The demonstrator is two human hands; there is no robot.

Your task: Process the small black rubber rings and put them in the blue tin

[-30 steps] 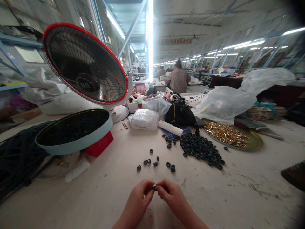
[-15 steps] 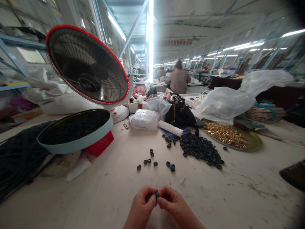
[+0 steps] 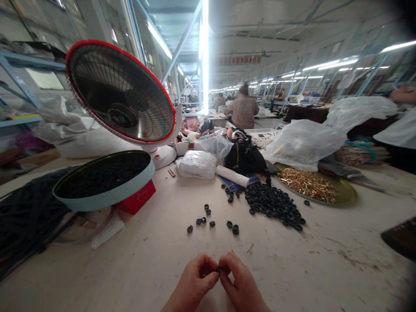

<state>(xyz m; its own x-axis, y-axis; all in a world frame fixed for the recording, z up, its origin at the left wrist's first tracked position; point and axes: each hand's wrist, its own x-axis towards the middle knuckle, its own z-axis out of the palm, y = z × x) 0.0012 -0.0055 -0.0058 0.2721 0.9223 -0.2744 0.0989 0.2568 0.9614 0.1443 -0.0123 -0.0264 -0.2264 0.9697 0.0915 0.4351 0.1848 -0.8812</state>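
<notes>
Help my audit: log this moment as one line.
left hand: pinching small dark piece | right hand: touching same piece | ahead: scattered black rings

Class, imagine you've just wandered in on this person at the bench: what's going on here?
The person's left hand and right hand meet over the table, pinching a small dark piece between their fingertips, which largely hide it. Beyond the hands lie a few loose black rings, with a larger pile of rings farther off to the right. Gold-coloured pieces lie on a round tray beyond that pile.
</notes>
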